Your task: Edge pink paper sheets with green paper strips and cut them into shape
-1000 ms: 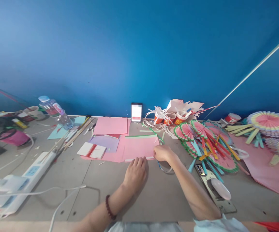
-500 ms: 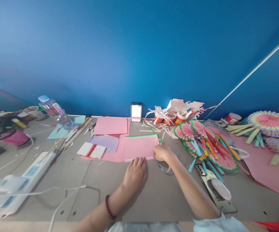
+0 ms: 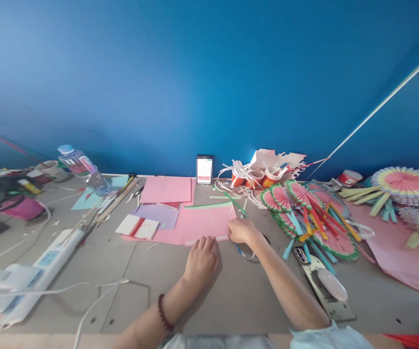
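A plain, deep blue wall [image 3: 209,72] fills the upper half of the view, lit more brightly toward its centre. Below it runs a grey tabletop [image 3: 231,300], meeting the wall along a straight edge. A thin pale rod [image 3: 376,109] slants across the wall's right side.

paper fans [image 3: 311,213] right of paper sheet [image 3: 209,223].

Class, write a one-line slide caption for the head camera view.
Both hands, left hand and right hand, rest at the near edge of a pink paper sheet beside paper fans.
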`<state>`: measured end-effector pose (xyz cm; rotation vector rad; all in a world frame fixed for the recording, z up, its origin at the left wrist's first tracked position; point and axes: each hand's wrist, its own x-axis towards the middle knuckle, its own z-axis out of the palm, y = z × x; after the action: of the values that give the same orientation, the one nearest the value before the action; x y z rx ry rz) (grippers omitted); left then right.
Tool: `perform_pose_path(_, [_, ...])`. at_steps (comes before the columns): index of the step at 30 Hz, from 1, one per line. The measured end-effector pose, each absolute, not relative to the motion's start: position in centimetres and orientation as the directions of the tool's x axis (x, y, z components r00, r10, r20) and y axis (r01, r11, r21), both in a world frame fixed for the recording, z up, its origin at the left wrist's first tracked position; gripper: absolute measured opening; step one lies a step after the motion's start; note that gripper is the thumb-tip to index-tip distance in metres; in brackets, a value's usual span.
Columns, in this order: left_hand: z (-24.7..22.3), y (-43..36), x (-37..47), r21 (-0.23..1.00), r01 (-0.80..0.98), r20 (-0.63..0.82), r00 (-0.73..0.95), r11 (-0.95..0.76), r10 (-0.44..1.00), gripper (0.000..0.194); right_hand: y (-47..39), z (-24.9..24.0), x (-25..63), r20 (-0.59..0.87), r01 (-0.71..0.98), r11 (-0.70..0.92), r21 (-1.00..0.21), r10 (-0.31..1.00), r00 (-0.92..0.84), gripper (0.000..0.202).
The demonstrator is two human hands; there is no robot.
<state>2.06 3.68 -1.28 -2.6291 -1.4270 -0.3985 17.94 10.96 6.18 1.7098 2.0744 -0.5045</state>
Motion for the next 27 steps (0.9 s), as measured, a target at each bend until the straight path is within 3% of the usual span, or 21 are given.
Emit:
perform_pose_path(14, [-1.0, 4.0, 1.4, 0.023, 0.907, 0.298, 0.395, -0.42, 0.869, 0.026, 11.0, 6.6, 18.1, -0.554, 0.963, 0.24, -0.12, 0.789, -0.265, 0.029])
perform_pose_path(20, [-2.0, 4.6, 1.8, 0.133, 0.748, 0.309, 0.592, -0.65, 0.744, 0.043, 10.9, 5.9, 17.9, -0.542, 0.96, 0.247, -0.13, 0.793, -0.277, 0.029])
perform_pose_path(27, [-1.9, 4.3, 2.4, 0.09, 0.767, 0.253, 0.599, -0.635, 0.76, 0.043, 11.1, 5.6, 18.3, -0.529, 0.954, 0.254, -0.158, 0.794, -0.299, 0.026])
